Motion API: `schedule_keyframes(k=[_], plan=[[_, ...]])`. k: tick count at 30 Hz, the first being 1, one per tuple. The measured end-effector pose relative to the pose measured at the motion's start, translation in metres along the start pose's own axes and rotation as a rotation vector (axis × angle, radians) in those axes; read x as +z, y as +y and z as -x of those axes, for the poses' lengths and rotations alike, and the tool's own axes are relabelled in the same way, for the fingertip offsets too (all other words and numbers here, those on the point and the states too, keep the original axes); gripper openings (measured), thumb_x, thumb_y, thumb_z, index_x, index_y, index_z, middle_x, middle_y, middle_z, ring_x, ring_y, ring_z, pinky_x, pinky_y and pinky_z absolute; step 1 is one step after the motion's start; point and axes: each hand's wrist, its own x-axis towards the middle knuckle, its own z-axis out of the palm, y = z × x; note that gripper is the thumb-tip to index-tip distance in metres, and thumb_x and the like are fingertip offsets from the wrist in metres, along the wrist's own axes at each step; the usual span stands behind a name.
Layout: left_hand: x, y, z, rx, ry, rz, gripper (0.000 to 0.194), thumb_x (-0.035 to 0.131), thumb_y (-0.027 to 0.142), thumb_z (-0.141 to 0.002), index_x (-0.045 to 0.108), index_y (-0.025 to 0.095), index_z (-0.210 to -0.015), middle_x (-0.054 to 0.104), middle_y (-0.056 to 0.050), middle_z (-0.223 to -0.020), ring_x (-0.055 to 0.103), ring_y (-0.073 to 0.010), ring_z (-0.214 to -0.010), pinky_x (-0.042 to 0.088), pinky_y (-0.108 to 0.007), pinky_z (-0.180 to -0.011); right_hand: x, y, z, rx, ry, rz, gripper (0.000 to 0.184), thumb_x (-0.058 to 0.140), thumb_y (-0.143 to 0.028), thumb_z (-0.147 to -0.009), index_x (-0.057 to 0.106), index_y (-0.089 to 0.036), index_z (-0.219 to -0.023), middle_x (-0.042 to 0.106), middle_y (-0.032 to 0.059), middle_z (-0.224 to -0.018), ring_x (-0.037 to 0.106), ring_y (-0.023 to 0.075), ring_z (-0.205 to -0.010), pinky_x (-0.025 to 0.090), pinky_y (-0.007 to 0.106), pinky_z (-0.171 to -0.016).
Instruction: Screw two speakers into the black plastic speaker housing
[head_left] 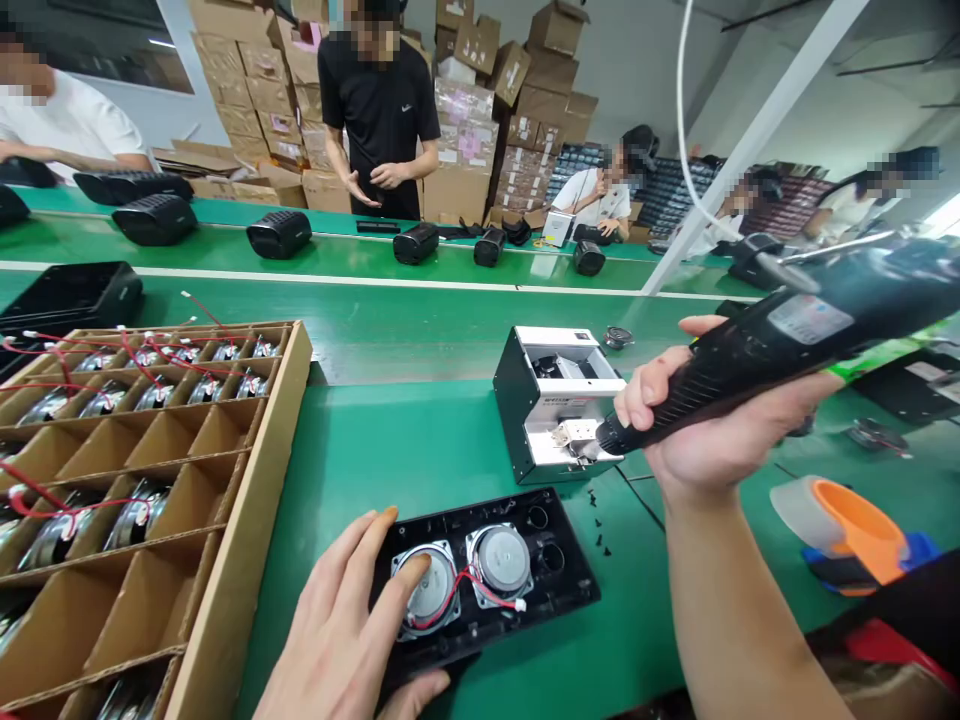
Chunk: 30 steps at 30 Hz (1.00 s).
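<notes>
My left hand [349,620] grips the left end of a black plastic speaker housing [574,580], one finger resting on the nearer speaker [431,590]. A second speaker [504,560] sits beside it in the housing, with red wires and a white plug across them. My right hand [697,430] is wrapped round a black electric screwdriver [720,370], which slants down to the left. Its tip is at the front outlet of a black and white screw feeder [517,420]; whether it touches a screw I cannot make out.
A cardboard tray [259,520] with dividers holds several speakers at left. Small dark screws [598,525] lie right of the housing. An orange tape dispenser [859,525] stands at right. Black speaker boxes [279,234] line the far belt, with several people behind it.
</notes>
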Motion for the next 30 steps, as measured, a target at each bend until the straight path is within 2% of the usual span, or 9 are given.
schedule_keyframes(k=[6, 9, 12, 15, 18, 21, 25, 30], plan=[[0.001, -0.006, 0.003, 0.080, -0.013, 0.014, 0.053, 0.074, 0.035, -0.087, 0.059, 0.024, -0.137, 0.026, -0.021, -0.171, 0.042, -0.0442, -0.149, 0.062, -0.054, -0.100, 0.000, -0.012, 0.008, 0.043, 0.007, -0.011, 0.069, 0.063, -0.083, -0.084, 0.068, -0.021, -0.114, 0.055, -0.0032, -0.056, 0.040, 0.0141, -0.034, 0.034, 0.026, -0.031], [-0.001, -0.007, 0.006, 0.101, -0.006, 0.018, 0.053, 0.071, 0.028, -0.088, 0.059, 0.026, -0.140, 0.022, -0.020, -0.173, 0.039, -0.0437, -0.152, 0.061, -0.054, -0.101, 0.007, -0.029, 0.009, 0.068, 0.015, -0.062, 0.069, 0.072, -0.082, -0.077, 0.073, -0.024, -0.114, 0.054, -0.0028, -0.055, 0.039, 0.0143, -0.035, 0.031, 0.027, -0.031], [-0.005, -0.002, 0.006, 0.058, -0.007, 0.040, 0.054, 0.068, 0.025, -0.090, 0.058, 0.027, -0.143, 0.022, -0.018, -0.174, 0.034, -0.0421, -0.155, 0.059, -0.055, -0.104, 0.026, -0.049, 0.009, 0.138, -0.027, -0.148, 0.061, 0.081, -0.074, -0.074, 0.075, -0.027, -0.113, 0.052, -0.0037, -0.055, 0.039, 0.0136, -0.038, 0.031, 0.027, -0.032], [-0.010, 0.006, 0.005, -0.003, -0.035, 0.077, 0.051, 0.065, 0.024, -0.093, 0.058, 0.027, -0.144, 0.021, -0.017, -0.174, 0.030, -0.0418, -0.157, 0.057, -0.058, -0.106, 0.055, -0.056, 0.014, 0.200, -0.098, -0.203, 0.055, 0.079, -0.072, -0.079, 0.072, -0.027, -0.110, 0.053, -0.0049, -0.056, 0.042, 0.0131, -0.039, 0.033, 0.026, -0.033], [-0.014, 0.012, 0.003, -0.038, -0.054, 0.110, 0.048, 0.062, 0.023, -0.095, 0.058, 0.024, -0.143, 0.021, -0.018, -0.174, 0.027, -0.0423, -0.158, 0.057, -0.060, -0.107, 0.084, -0.044, 0.028, 0.243, -0.140, -0.285, 0.063, 0.067, -0.082, -0.084, 0.066, -0.025, -0.110, 0.052, -0.0054, -0.055, 0.043, 0.0127, -0.036, 0.032, 0.024, -0.031], [-0.016, 0.014, 0.003, -0.063, -0.071, 0.115, 0.045, 0.060, 0.023, -0.096, 0.059, 0.024, -0.142, 0.021, -0.018, -0.174, 0.025, -0.0419, -0.159, 0.056, -0.062, -0.107, 0.103, -0.021, 0.047, 0.281, -0.214, -0.402, 0.065, 0.055, -0.084, -0.090, 0.064, -0.025, -0.116, 0.054, -0.0043, -0.059, 0.044, 0.0125, -0.037, 0.033, 0.024, -0.033], [-0.016, 0.013, 0.003, -0.056, -0.071, 0.130, 0.045, 0.062, 0.025, -0.096, 0.060, 0.025, -0.141, 0.023, -0.016, -0.174, 0.025, -0.0422, -0.159, 0.056, -0.062, -0.107, 0.107, 0.004, 0.066, 0.351, -0.329, -0.444, 0.061, 0.050, -0.079, -0.096, 0.061, -0.026, -0.123, 0.057, -0.0023, -0.066, 0.047, 0.0133, -0.042, 0.039, 0.026, -0.039], [-0.016, 0.012, 0.002, -0.063, -0.078, 0.146, 0.048, 0.062, 0.025, -0.095, 0.059, 0.025, -0.143, 0.024, -0.015, -0.174, 0.023, -0.0431, -0.159, 0.054, -0.064, -0.108, 0.104, 0.018, 0.077, 0.348, -0.397, -0.418, 0.066, 0.038, -0.081, -0.100, 0.056, -0.024, -0.128, 0.057, -0.0012, -0.068, 0.048, 0.0135, -0.044, 0.040, 0.026, -0.041]])
